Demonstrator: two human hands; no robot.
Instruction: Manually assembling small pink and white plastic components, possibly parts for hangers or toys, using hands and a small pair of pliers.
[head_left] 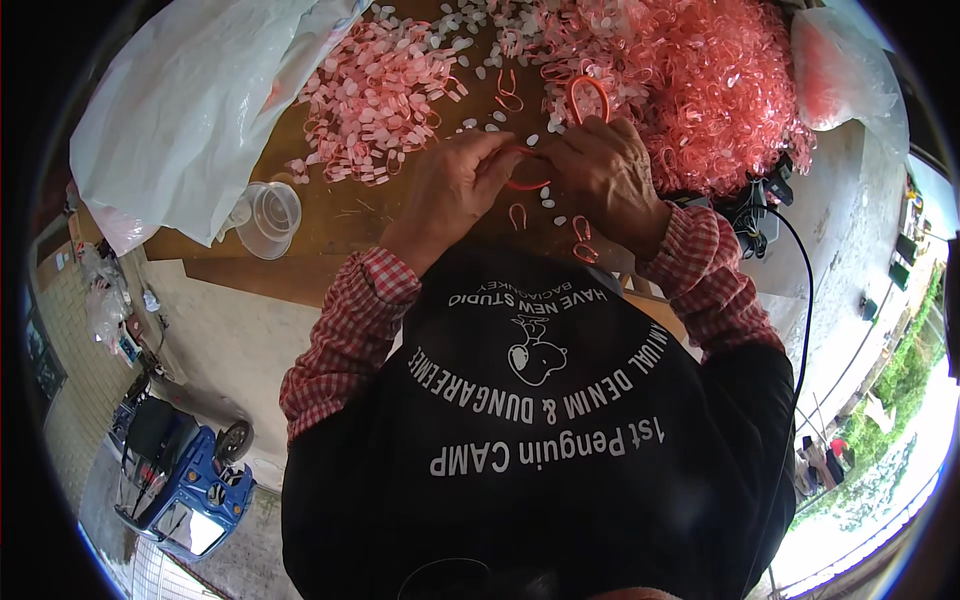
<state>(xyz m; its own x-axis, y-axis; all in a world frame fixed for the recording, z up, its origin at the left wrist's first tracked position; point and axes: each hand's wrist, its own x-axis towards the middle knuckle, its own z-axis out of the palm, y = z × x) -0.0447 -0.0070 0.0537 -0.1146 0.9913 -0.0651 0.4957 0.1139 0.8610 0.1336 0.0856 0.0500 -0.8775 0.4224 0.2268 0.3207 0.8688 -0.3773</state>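
Observation:
My left hand (450, 190) and my right hand (608, 172) meet over the brown table, with fingertips pinched close together. Between them is a bent pink plastic loop strip (530, 184); its ends are hidden in the fingers. Above the right hand's fingers a rounded pink loop (588, 82) sticks up, and I cannot tell whether it is the same strip. Small white oval pieces (547, 192) lie scattered beneath the hands. Separate small pink loops (584, 240) rest on the table near the right wrist.
A large heap of pink loops (715, 95) fills the far right, beside a clear bag (845, 75). Farther left is a pile of pink loops with pale tabs (375, 105). A white plastic bag (190, 110) and clear round tub (270, 220) stand left; a black cable (800, 260) hangs right.

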